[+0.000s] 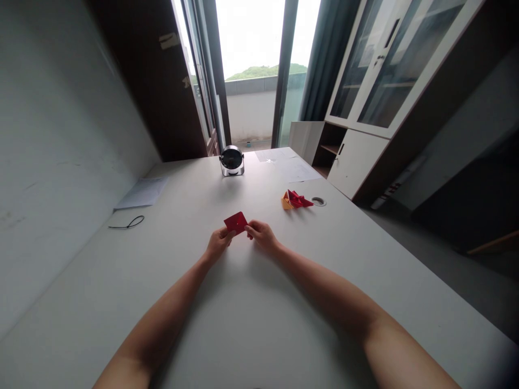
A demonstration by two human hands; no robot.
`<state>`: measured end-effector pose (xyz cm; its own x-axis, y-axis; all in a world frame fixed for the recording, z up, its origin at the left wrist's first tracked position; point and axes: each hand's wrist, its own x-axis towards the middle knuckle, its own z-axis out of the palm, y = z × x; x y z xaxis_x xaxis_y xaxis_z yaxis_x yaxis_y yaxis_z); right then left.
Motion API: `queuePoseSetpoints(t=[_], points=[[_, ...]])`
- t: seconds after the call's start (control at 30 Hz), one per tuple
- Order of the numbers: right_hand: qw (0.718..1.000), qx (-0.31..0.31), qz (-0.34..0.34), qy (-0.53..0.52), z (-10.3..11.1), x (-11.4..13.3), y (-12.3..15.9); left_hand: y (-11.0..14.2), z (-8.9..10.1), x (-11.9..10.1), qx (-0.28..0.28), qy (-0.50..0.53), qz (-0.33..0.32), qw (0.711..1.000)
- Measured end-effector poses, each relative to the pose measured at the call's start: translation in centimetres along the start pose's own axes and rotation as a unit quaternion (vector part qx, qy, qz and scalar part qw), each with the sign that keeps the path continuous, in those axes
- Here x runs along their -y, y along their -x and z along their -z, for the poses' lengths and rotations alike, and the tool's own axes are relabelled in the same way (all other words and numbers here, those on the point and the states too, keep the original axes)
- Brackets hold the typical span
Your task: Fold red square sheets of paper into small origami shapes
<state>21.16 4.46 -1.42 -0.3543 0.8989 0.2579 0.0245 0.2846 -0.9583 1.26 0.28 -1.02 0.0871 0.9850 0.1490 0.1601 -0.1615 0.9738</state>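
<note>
The red paper [235, 222] is over the white table's [259, 319] middle, fingers of the left hand [218, 243] and right hand [263, 235] clamped on it. Folded shapes [298, 200] lie toward the right edge; 1 white cabinet [360, 97] stands past the far right corner.

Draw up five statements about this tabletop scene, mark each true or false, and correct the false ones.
1. The left hand and right hand are both at the red paper. True.
2. The white ring lies left of the folded red and orange papers. False: it lies to their right.
3. The round black device stands farther from the person than the red paper. True.
4. The thin black cord lies near the table's right edge. False: it lies toward the left side, near the wall.
5. The red paper lies untouched. False: it is held in the fingers.
</note>
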Motion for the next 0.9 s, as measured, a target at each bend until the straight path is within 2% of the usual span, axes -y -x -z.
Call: queuePoseSetpoints(t=[0.17,0.3,0.63,0.9], points=[[0.996,0.026,-0.026,-0.08,0.1,0.3,-0.2,0.1,0.0,0.2,0.005,-0.022,-0.001,1.0],[0.994,0.042,-0.033,-0.094,0.0,0.2,-0.3,0.0,0.0,0.4,-0.001,-0.025,-0.007,1.0],[0.998,-0.01,0.014,-0.056,-0.3,-0.4,-0.3,0.3,-0.2,-1.0,-0.056,0.047,-0.074,0.995],[0.997,0.009,0.024,-0.072,-0.1,-0.2,-0.4,0.3,-0.3,-0.9,-0.021,0.067,-0.064,0.995]])
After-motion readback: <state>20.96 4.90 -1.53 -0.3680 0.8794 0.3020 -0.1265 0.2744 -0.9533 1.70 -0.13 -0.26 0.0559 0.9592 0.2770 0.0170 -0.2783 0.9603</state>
